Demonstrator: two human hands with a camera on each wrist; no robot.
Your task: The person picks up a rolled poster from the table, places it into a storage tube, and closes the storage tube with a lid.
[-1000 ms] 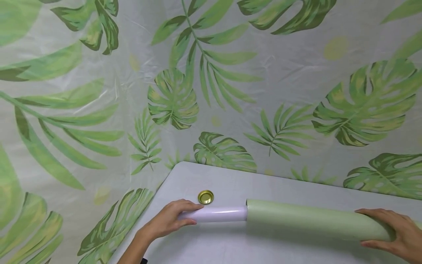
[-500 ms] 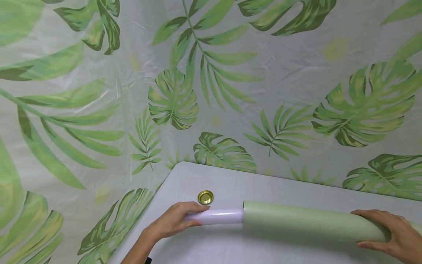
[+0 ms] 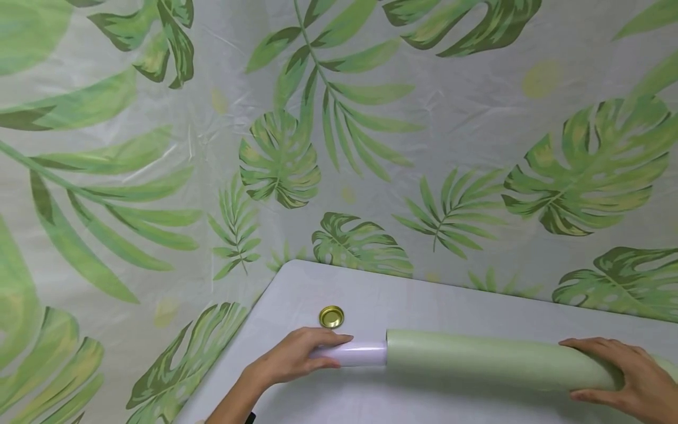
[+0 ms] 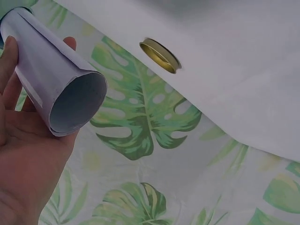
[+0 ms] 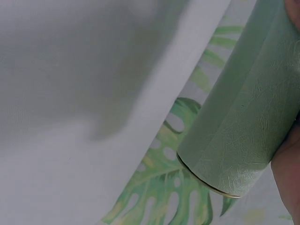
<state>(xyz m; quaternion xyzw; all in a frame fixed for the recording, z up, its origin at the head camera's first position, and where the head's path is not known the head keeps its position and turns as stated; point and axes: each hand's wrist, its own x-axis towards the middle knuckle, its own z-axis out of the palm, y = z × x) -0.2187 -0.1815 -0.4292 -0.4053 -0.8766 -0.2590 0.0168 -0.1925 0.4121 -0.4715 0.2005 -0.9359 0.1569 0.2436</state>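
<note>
Purple and shiny, the roll (image 3: pixel 365 354) is partly inside the wide green tube (image 3: pixel 477 360). So far, one end looks tucked into the tube's mouth. The other end is left outside, and the left wrist view shows a round hole there. The left hand (image 3: pixel 298 356) grips that outside part with thumb and fingers. The right hand (image 3: pixel 642 377) is curled around the tube, well apart from the left hand. Both things seem to be held up over the white table (image 3: pixel 424 303). I can't tell how deep the roll goes. Near the left hand, a gold lid (image 3: pixel 331 317) sits on the table, and no hand touches it.
</note>
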